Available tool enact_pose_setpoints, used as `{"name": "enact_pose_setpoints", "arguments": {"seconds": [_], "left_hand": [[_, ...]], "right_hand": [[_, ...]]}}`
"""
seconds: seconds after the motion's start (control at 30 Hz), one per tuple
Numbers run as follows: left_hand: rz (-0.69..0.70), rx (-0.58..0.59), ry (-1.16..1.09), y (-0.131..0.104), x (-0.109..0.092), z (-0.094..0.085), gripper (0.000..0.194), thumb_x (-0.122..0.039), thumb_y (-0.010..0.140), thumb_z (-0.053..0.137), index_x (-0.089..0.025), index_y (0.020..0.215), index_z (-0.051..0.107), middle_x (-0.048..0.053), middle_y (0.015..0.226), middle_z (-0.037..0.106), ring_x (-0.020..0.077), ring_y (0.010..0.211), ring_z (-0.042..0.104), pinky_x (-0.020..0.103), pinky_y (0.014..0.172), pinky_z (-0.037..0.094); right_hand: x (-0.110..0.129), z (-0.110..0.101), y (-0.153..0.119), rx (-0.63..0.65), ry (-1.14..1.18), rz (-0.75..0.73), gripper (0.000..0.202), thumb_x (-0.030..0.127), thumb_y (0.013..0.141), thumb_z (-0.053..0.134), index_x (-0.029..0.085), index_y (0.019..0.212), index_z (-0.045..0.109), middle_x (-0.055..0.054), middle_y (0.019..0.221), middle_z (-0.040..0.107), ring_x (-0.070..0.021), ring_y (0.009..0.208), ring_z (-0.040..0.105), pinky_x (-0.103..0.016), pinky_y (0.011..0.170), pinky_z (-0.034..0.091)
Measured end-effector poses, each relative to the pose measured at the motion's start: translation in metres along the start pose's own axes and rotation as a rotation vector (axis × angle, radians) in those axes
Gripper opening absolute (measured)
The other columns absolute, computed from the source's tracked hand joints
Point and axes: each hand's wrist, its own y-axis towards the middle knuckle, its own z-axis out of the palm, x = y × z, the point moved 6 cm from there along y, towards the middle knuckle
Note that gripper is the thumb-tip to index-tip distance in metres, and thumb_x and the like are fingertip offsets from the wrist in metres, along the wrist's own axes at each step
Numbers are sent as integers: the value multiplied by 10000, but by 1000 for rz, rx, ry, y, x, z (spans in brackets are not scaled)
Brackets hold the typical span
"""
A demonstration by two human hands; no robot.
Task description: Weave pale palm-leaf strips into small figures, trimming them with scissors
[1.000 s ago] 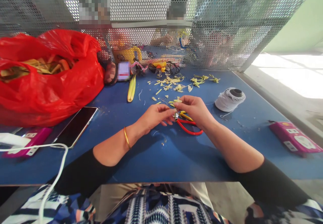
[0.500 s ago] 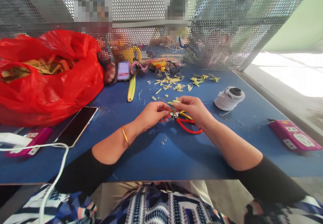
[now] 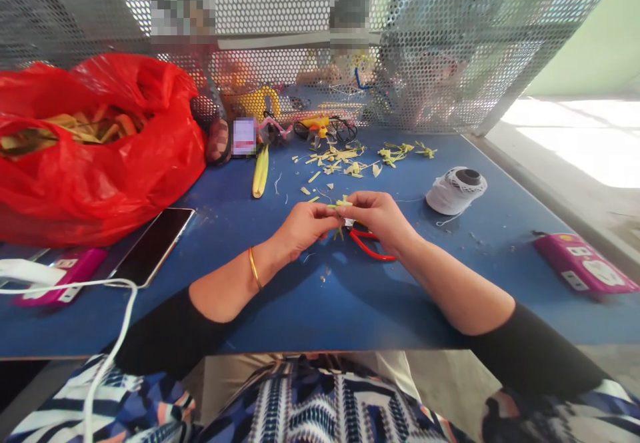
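Note:
My left hand and my right hand meet over the middle of the blue table. Both are closed in a pinch on a small yellow-green piece of husk, one from each side. Its lower strips hang below the fingertips. Red-handled scissors show just under my right hand, partly hidden by it; whether they touch the hand I cannot tell. A spool of white thread stands to the right, and a fine thread runs from it toward my right hand.
Husk scraps and small knotted husk pieces lie beyond my hands. A longer husk is left of them. A red plastic bag, a phone and a white cable occupy the left; a magenta box the right. Perforated metal panel behind.
My fingertips have drawn closer together on the husk piece. My right hand has shifted slightly and covers more of the scissors, whose yellow part no longer shows. The view has tilted a little.

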Motion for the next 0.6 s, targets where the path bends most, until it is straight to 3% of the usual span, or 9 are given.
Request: {"name": "enact_pose_setpoints", "arguments": {"seconds": [0.17, 0.33, 0.6], "left_hand": [[107, -73, 173, -1, -4, -2, 146, -273, 676, 702, -160, 594, 659, -38, 483, 532, 83, 471, 442, 237, 498, 329], [116, -94, 122, -1, -4, -2, 144, -282, 671, 715, -162, 613, 660, -40, 506, 538, 88, 494, 448, 238, 513, 345], [53, -104, -22, -1, -7, -5, 215, -327, 599, 778, -167, 577, 635, -40, 531, 548, 76, 496, 442, 237, 520, 360]], "right_hand": [[-1, 0, 0, -46, -61, -20, 453, 571, 524, 807, 171, 569, 600, 31, 544, 546, -97, 558, 420, -274, 558, 313], [-2, 0, 0, -62, -49, -8, 494, 614, 524, 794, 174, 568, 575, 40, 541, 512, -94, 558, 407, -275, 554, 295], [10, -2, -2, -35, -50, -45, 423, 555, 596, 765, 165, 650, 611, 37, 589, 535, -91, 572, 409, -260, 540, 306]]}}
